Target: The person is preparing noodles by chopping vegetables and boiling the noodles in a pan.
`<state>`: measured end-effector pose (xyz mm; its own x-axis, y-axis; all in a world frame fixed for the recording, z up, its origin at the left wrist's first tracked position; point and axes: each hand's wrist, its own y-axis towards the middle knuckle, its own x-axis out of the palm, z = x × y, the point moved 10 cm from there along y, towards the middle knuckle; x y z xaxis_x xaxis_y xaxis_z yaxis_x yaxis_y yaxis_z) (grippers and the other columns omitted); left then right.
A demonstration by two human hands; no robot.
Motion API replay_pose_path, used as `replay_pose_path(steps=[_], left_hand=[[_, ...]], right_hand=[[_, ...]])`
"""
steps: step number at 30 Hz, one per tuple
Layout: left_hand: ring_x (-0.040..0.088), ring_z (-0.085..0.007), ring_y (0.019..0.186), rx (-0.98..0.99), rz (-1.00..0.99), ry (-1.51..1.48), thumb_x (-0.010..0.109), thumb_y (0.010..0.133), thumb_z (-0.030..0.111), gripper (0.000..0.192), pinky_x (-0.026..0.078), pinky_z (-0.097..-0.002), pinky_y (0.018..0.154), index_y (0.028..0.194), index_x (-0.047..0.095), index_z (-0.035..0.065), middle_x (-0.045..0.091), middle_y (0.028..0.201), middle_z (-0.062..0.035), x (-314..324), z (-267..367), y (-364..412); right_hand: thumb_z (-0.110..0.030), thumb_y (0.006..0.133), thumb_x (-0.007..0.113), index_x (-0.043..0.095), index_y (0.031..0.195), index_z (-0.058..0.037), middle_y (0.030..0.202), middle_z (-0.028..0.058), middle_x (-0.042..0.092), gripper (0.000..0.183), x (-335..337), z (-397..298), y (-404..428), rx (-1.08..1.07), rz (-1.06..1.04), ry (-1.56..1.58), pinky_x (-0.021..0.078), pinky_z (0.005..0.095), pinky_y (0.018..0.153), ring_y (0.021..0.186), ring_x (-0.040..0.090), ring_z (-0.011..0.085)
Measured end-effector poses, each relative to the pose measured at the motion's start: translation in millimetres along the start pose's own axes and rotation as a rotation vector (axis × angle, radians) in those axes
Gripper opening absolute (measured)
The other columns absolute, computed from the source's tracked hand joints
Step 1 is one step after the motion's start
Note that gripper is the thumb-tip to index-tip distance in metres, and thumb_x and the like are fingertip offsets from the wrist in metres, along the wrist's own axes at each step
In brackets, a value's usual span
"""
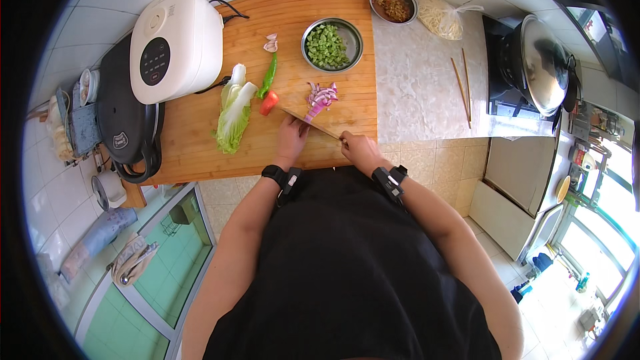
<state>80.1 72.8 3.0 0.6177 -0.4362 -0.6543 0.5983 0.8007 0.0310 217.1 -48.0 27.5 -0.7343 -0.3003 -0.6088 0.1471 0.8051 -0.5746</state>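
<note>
My right hand (361, 150) grips the handle of a kitchen knife (322, 129), whose blade slants away to the left across the wooden board (200, 160). Just behind the blade, my left hand (292, 139) curls its fingers on the end of a red onion; that held end is mostly hidden. Cut red onion (322, 96) lies beyond the blade, loose pieces at its far end. To the left are a red pepper piece (269, 103), a green chili pepper (269, 77), garlic cloves (270, 44) and napa cabbage leaves (235, 115). Chopped green vegetable (325, 46) fills part of a metal bowl (356, 45).
A white rice cooker (195, 45) and a black electric griddle (127, 115) stand at left. On the right counter (420, 90) are a metal bowl of brown food (392, 5), bagged noodles (442, 17) and chopsticks (462, 87). A lidded wok (542, 65) sits on the stove.
</note>
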Motion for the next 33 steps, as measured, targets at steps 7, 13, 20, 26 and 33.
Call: replay_pose_path(steps=[7,13,20,26,33], left_hand=[[0.062,-0.0292,0.09,-0.255,-0.138,-0.19,0.059,0.088,0.011,0.013,0.05,-0.0381,0.079,0.097,0.066,0.003,0.063,0.099,-0.0138,3.7,-18.6,2.6],[0.051,-0.0206,0.12,-0.641,-0.117,-1.713,0.038,0.099,0.046,0.051,0.037,-0.0376,0.105,0.129,0.048,0.0059,0.053,0.132,-0.0063,24.7,28.1,8.1],[0.044,-0.0241,0.127,-0.817,-0.296,-2.093,0.033,0.099,0.05,0.063,0.033,-0.0391,0.109,0.141,0.035,0.0032,0.044,0.141,-0.0105,67.2,49.5,14.0],[0.045,-0.0249,0.127,-0.331,-0.384,-0.682,0.041,0.1,0.031,0.044,0.036,-0.034,0.105,0.133,0.046,0.0022,0.047,0.138,-0.013,38.2,10.1,66.6],[0.038,-0.0312,0.131,0.297,-0.105,0.224,0.053,0.089,0.018,0.052,0.027,-0.0467,0.109,0.138,0.041,0.004,0.045,0.138,-0.0143,31.3,44.2,74.0]], right_hand=[[-0.023,0.082,0.061,0.06,0.095,-0.0017,0.077,0.0193,0.064,0.025,-29.5,21.8,-3.8,-0.072,0.25,0.245,0.0503,0.0426,0.067,0.074,0.062,0.038],[-0.032,0.09,0.062,0.055,0.088,0.0015,0.058,0.0038,0.053,0.034,-22.7,44.1,-27.1,0.211,0.17,0.819,0.0418,0.0284,0.044,0.044,0.049,0.0113],[-0.027,0.095,0.058,0.053,0.098,-0.0028,0.057,0.0014,0.05,0.025,41.7,51.3,-38.1,0.241,0.097,1.422,0.0365,0.0256,0.041,0.043,0.045,0.0095],[-0.018,0.09,0.061,0.054,0.109,-0.0013,0.064,0.0038,0.059,0.026,23.7,109.0,-58.5,0.249,0.477,0.973,0.043,0.0257,0.049,0.052,0.054,0.0106],[-0.014,0.088,0.064,0.054,0.112,0.0025,0.088,0.0103,0.068,0.031,20.1,112.9,-30.6,0.273,0.458,0.94,0.0505,0.0265,0.061,0.075,0.07,0.0174]])
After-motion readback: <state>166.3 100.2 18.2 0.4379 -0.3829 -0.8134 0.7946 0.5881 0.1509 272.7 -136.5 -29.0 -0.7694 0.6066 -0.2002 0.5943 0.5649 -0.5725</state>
